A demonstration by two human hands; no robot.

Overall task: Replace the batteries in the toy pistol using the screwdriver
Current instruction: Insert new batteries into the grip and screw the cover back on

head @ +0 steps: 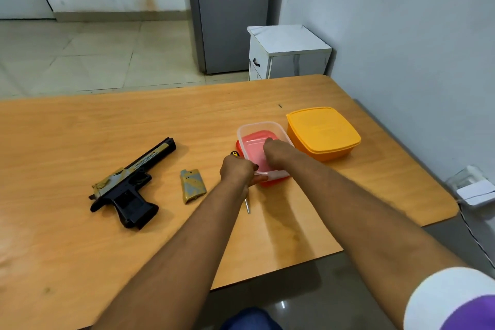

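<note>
The black and gold toy pistol [131, 185] lies on its side at the left of the wooden table [80, 126]. Its loose gold grip cover [192, 185] lies just to the right of it. My left hand [237, 171] holds the near left rim of a clear plastic container [263, 126] that sits on a red lid [239, 145]. The screwdriver [248, 205] lies under that hand, with its black and yellow handle end showing beyond the knuckles. My right hand [277, 151] reaches down inside the container, its fingertips hidden. No batteries are visible.
An orange lidded box [322, 132] stands right behind the clear container. The table's right edge and near edge are close by. A white charger with a cable [475, 191] sits off the right edge, and a white cabinet [288, 52] stands beyond the table.
</note>
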